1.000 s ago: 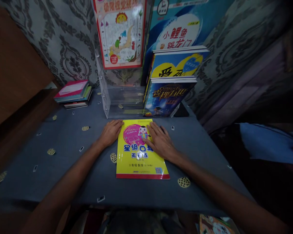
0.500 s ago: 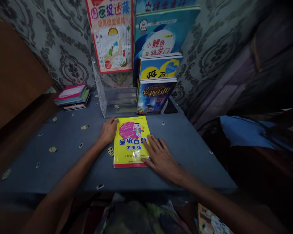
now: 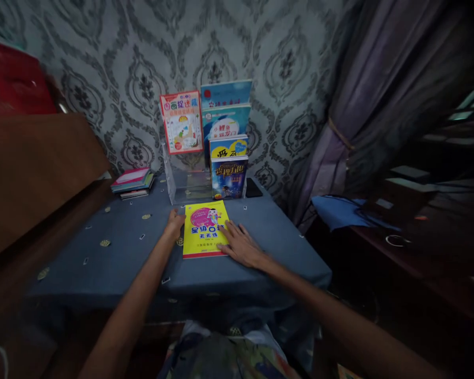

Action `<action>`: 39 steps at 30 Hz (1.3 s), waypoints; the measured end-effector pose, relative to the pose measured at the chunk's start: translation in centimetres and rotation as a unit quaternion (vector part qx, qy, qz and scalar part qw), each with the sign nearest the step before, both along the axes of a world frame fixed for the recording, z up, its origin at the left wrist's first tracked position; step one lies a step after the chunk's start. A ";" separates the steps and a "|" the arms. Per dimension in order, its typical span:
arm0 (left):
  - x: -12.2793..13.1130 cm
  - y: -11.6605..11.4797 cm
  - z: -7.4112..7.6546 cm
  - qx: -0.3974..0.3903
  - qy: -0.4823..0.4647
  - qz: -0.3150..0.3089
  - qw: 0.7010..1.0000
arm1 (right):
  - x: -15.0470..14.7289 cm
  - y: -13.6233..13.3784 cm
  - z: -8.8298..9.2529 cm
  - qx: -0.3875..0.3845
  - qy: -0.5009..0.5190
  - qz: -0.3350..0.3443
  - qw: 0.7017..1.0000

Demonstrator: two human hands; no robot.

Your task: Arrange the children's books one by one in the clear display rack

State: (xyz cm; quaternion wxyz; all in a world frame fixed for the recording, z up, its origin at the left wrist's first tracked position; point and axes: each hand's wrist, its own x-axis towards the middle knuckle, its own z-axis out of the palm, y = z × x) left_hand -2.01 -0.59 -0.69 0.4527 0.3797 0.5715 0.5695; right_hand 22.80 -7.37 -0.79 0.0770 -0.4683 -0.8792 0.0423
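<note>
Shifting down from the book's (image 3: pixel 199 223) upper right, the right hand (image 3: pixel 243 248) now lies flat with fingers spread on its lower right edge, so the upper corner is uncovered and the book seems steadied from both sides. The left hand (image 3: pixel 174 225) sits at the left edge; in this dim view I cannot tell whether it pinches. The book lies flat on the counter (image 3: pixel 122 268), before the clear rack (image 3: pixel 169 179).
</note>
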 end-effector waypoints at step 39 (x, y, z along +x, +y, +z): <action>-6.8 -3.2 5.3 0.086 -0.062 -0.367 0.924 | -3.3 6.6 5.9 -0.186 0.566 0.046 0.802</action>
